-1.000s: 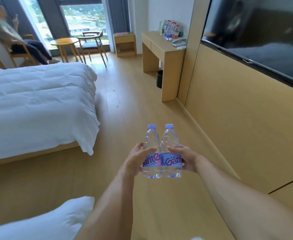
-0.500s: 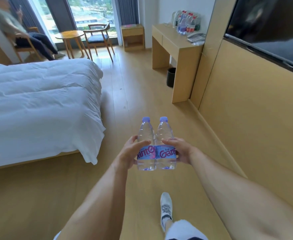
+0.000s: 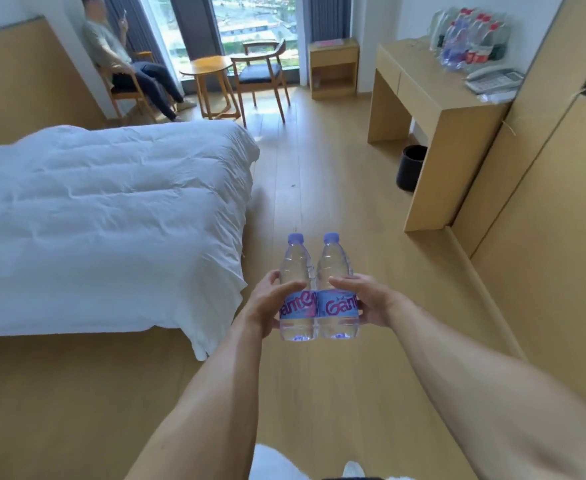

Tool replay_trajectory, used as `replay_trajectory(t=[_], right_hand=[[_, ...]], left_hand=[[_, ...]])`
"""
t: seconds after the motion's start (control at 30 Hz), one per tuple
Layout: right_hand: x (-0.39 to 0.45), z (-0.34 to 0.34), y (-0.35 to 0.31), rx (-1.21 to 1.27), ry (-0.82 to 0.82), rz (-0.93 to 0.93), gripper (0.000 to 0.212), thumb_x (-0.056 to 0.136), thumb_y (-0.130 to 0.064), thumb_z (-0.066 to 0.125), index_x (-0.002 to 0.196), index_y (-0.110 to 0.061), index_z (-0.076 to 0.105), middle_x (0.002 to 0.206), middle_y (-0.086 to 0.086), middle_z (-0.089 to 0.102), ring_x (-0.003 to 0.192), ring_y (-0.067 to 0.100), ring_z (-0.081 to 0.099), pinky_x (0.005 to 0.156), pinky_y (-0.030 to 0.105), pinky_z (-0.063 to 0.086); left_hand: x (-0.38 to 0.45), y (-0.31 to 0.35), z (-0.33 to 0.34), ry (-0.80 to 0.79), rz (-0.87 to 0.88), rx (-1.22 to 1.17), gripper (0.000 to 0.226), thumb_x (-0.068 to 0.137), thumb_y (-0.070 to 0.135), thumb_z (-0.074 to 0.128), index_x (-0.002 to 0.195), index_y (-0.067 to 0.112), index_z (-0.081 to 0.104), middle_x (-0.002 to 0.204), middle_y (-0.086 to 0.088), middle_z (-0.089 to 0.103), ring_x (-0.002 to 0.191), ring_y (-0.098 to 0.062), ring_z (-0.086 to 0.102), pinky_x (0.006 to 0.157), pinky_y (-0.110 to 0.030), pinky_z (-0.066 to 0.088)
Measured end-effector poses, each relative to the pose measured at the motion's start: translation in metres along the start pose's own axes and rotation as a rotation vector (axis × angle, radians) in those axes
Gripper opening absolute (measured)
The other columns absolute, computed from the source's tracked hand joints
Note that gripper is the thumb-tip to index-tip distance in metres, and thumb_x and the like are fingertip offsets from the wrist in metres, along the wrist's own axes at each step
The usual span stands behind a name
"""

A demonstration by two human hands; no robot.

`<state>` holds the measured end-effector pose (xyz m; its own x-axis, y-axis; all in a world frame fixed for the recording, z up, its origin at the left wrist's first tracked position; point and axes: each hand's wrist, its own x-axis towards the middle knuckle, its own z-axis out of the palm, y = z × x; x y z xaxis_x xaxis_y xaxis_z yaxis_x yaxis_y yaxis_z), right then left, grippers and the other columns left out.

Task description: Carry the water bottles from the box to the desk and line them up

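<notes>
Bottles in your two hands, held out over the wooden floor.

You carry two clear water bottles upright and side by side, touching each other: your left hand (image 3: 267, 303) grips the left bottle (image 3: 297, 289) with thumb and fingers curled round its label, and your right hand (image 3: 371, 299) grips the right bottle (image 3: 337, 289) the same way from the other side. Both have pale purple caps. The bench (image 3: 433, 98) stands well ahead on your right against the wall, and more bottles (image 3: 468, 43) are grouped at its far end, though blur makes their number hard to tell; a telephone (image 3: 494, 79) lies near them. A black bin (image 3: 411, 168) sits under the bench. A bed with a white duvet (image 3: 111, 220) is on your left, and a person (image 3: 122, 60) sits on a chair by the window.
</notes>
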<state>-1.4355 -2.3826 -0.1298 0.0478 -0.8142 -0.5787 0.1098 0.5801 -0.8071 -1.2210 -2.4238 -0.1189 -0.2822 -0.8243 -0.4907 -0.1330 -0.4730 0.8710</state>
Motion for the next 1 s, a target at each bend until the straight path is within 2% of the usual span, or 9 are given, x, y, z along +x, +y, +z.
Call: replay_trajectory(t=[0.1,0.33,0.5,0.6,0.7,0.87,1.0], right_hand=[[0.033,-0.012,-0.024,-0.015,-0.003,0.01,0.048,0.084,-0.038,0.077,0.123,-0.016,0.063,0.083,0.001,0.076,0.076,0.017,0.073,0.067,0.037,0.059],[0.134,-0.033,-0.085,-0.022,0.065,0.022,0.053,0.086,-0.035,0.076,0.13,-0.01,0.059,0.092,0.006,0.072,0.081,0.021,0.07,0.072,0.039,0.058],[0.217,-0.045,-0.148,0.024,0.156,0.018,0.055,0.085,-0.035,0.076,0.131,-0.011,0.057,0.093,0.007,0.072,0.084,0.023,0.069,0.086,0.047,0.055],[0.257,-0.053,-0.188,0.056,0.194,0.012,0.057,0.085,-0.035,0.076,0.132,-0.011,0.056,0.101,0.01,0.071,0.09,0.026,0.069,0.09,0.049,0.055],[0.294,-0.061,-0.227,0.089,0.226,-0.013,0.052,0.084,-0.034,0.078,0.126,-0.012,0.057,0.101,0.009,0.07,0.092,0.027,0.068,0.094,0.054,0.053],[0.348,-0.082,-0.284,0.134,0.265,-0.059,0.049,0.085,-0.032,0.077,0.126,-0.014,0.057,0.104,0.01,0.071,0.094,0.027,0.068,0.081,0.045,0.058],[0.396,-0.106,-0.321,0.144,0.271,-0.075,0.041,0.087,-0.03,0.076,0.121,-0.016,0.059,0.105,0.01,0.071,0.094,0.026,0.068,0.078,0.044,0.058]], left_hand=[[0.035,0.017,-0.003,0.002,-0.009,-0.002,0.05,0.076,0.031,0.085,0.118,0.027,0.059,0.085,-0.002,0.077,0.08,-0.02,0.076,0.065,-0.043,0.06],[0.154,0.068,-0.016,-0.047,-0.007,0.015,0.048,0.081,0.029,0.082,0.122,0.026,0.057,0.102,-0.009,0.074,0.085,-0.021,0.076,0.067,-0.044,0.062],[0.256,0.13,-0.032,-0.135,-0.015,0.042,0.041,0.084,0.027,0.08,0.119,0.028,0.057,0.103,-0.01,0.075,0.087,-0.023,0.075,0.077,-0.053,0.062],[0.31,0.17,-0.041,-0.174,-0.025,0.067,0.045,0.085,0.025,0.079,0.123,0.027,0.056,0.106,-0.014,0.074,0.095,-0.029,0.074,0.083,-0.06,0.059],[0.359,0.212,-0.047,-0.211,-0.018,0.09,0.048,0.085,0.024,0.079,0.127,0.025,0.055,0.105,-0.014,0.074,0.094,-0.029,0.074,0.085,-0.061,0.058],[0.437,0.266,-0.046,-0.271,0.007,0.115,0.048,0.087,0.021,0.077,0.128,0.023,0.053,0.104,-0.017,0.072,0.09,-0.03,0.072,0.083,-0.057,0.059],[0.501,0.296,-0.04,-0.281,0.024,0.094,0.046,0.086,0.018,0.077,0.127,0.021,0.055,0.103,-0.017,0.072,0.086,-0.029,0.072,0.076,-0.053,0.06]])
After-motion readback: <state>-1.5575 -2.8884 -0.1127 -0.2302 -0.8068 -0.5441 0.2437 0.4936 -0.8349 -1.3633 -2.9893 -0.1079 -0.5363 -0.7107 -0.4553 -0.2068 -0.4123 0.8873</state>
